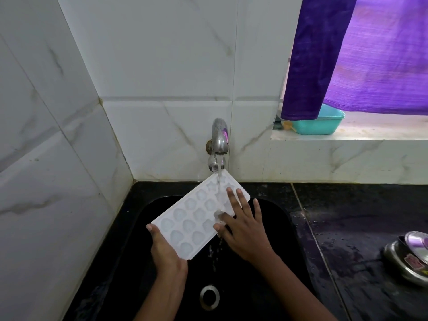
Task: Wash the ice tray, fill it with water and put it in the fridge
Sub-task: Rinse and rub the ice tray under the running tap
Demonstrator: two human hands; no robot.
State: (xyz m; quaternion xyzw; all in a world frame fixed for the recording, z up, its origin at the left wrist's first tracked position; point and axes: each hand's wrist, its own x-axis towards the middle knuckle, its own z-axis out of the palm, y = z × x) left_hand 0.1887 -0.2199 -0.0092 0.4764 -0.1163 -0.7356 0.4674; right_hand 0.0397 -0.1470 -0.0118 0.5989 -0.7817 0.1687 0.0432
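Observation:
A white ice tray (192, 218) with shaped cups is held tilted over the black sink (284, 218), its far end under the steel tap (219, 137). Water runs from the tap onto the tray and drips off its lower edge into the basin. My left hand (165, 249) grips the tray's near-left corner, thumb on the rim. My right hand (243, 225) lies on the tray's right side with straight, spread fingers touching the cups.
The sink drain (209, 297) sits below my arms. A wet black counter (361, 228) runs to the right, with a steel lidded pot (410, 258) at its edge. A teal tub (320, 125) stands on the window ledge behind a purple curtain (347, 54). Tiled walls close the left and back.

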